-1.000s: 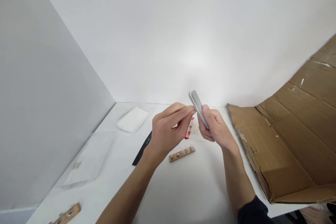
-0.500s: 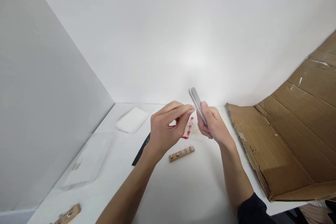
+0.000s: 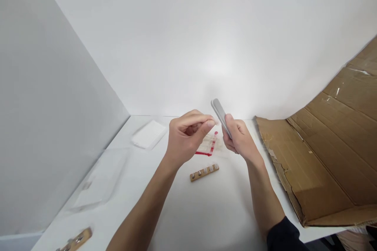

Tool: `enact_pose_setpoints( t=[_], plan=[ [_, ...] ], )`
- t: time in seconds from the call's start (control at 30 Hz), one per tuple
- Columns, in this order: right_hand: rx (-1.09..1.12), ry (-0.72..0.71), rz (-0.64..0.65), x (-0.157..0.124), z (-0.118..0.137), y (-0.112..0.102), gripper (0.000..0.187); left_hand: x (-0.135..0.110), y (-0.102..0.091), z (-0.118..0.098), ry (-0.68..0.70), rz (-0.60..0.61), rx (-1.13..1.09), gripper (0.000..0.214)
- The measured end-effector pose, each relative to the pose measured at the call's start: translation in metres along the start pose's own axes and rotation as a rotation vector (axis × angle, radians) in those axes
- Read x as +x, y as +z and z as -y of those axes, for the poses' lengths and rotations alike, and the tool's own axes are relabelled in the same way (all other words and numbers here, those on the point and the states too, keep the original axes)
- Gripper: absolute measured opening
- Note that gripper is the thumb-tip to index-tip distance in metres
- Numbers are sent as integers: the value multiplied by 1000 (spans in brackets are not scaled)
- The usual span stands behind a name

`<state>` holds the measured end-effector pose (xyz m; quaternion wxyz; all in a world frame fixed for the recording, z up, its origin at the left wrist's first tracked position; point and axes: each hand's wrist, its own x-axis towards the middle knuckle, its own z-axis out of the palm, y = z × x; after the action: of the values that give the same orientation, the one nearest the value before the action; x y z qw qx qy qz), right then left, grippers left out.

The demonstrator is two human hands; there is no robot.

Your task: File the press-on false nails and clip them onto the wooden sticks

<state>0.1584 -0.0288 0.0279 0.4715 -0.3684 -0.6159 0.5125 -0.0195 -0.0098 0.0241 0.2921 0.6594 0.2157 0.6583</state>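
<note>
My right hand (image 3: 239,138) is wrapped round a grey nail file (image 3: 219,110) with a rounded end and a pale edge, tilted up to the left. Close to the file's left side, my left hand (image 3: 190,135) is pinched, thumb against forefinger. Something small and pale seems to show at those fingertips, but its kind is unclear. Below the hands lies a short wooden strip (image 3: 204,173) with several small shiny and clear pieces in a row. Behind the left hand, a clear packet with red edging (image 3: 211,147) is partly covered.
A white flat pad (image 3: 149,134) lies at the back left of the white table. Nearer me is a clear plastic bag (image 3: 101,178), with another wooden strip (image 3: 78,240) at the front left. A large cardboard sheet (image 3: 321,164) covers the right side.
My left thumb and forefinger have shifted slightly away from the file, and that hand has turned a little. More of the red-edged packet shows; the black strip by my left wrist no longer does.
</note>
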Motion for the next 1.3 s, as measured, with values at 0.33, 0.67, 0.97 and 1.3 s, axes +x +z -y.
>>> enact_pose_setpoints(
  t=[0.33,0.67,0.97,1.3],
  plan=[
    [-18,-75,-22,-1,-2,-2,70,0,-2,0,-284,71,-247,21],
    [-99,-58,13,-2,-2,-3,72,0,-1,3,-356,72,-278,24],
    [-157,-58,-67,-2,0,-1,70,0,0,8,-362,55,-248,27],
    [-157,-73,-83,-3,-2,-3,71,1,0,6,-351,64,-238,28]
  ],
)
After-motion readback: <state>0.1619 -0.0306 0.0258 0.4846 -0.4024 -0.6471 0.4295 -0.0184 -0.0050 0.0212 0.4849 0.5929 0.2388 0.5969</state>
